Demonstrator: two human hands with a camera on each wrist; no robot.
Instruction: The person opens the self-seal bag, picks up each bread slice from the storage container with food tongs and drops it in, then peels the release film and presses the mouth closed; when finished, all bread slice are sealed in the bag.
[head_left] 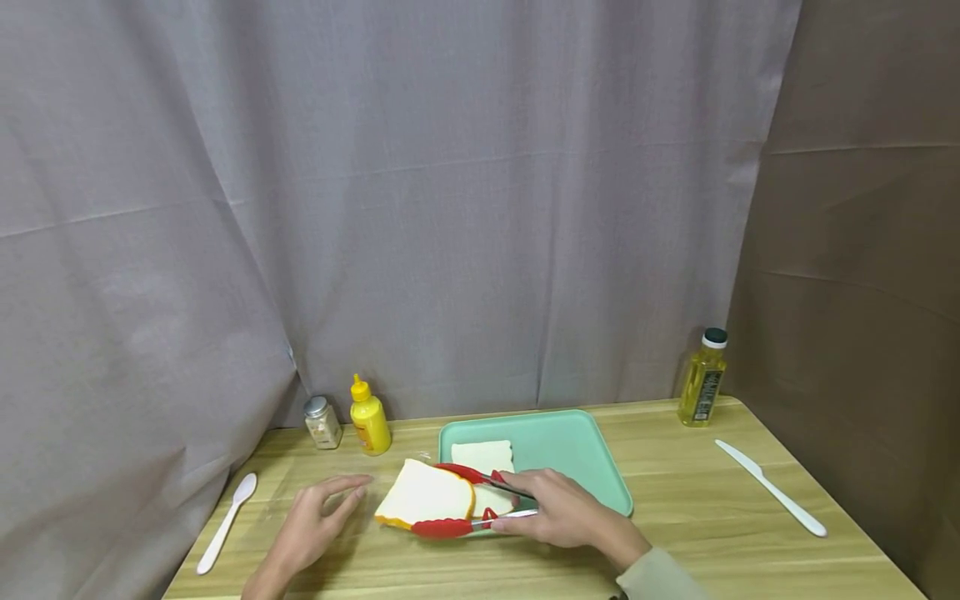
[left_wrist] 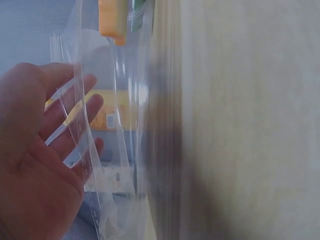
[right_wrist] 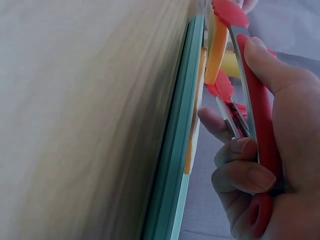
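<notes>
both hands are seen low over the wooden table (head_left: 690, 517). red tongs (head_left: 468, 500) are gripped in the right hand (head_left: 558, 508), fingers curled round the handles, and a slice of bread (head_left: 423, 493) is clamped between the red tips, tilted over the left edge of the green tray (head_left: 577, 450). a second slice (head_left: 483, 457) is left lying flat in the tray. the left hand (head_left: 318, 521) is held with fingers straight and relaxed, resting against a clear plastic bag (left_wrist: 117, 150) just left of the held slice. a mustard bottle (head_left: 370, 416) and a small shaker (head_left: 322, 422) are set behind, a white spoon (head_left: 225, 523) at far left, an oil bottle (head_left: 703, 378) and a white knife (head_left: 772, 487) well apart on the right.
</notes>
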